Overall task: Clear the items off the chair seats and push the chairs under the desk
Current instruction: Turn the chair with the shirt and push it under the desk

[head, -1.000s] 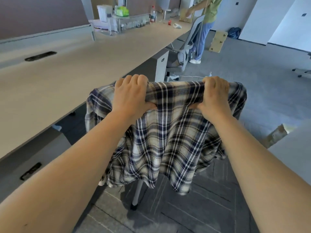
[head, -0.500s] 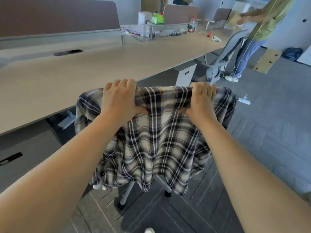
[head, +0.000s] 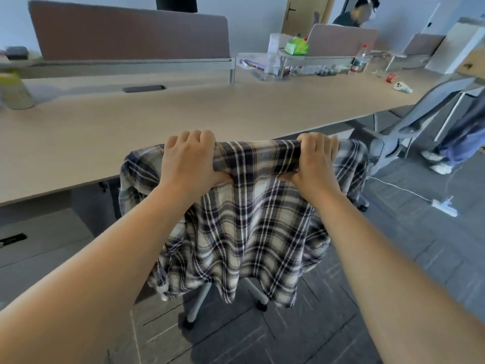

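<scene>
A rolling office chair [head: 199,303] stands in front of me, its back facing me and draped in a navy-and-white plaid shirt [head: 244,232]. My left hand [head: 190,158] grips the top of the backrest through the shirt on the left. My right hand [head: 316,161] grips it the same way on the right. The chair's top edge sits right at the front edge of the long light-wood desk [head: 131,132]. The seat is hidden behind the shirt; only grey legs and casters show below.
A second grey chair [head: 409,119] stands to the right at the desk, with a person's legs [head: 456,143] beside it. A white power strip [head: 444,207] and cable lie on the grey carpet. A bottle [head: 358,60], shelf clutter and brown dividers [head: 131,32] line the desk's far side.
The chair has swung round to face the desk squarely and has rolled closer to its edge. Both hands keep the same grip on the shirt-covered backrest.
</scene>
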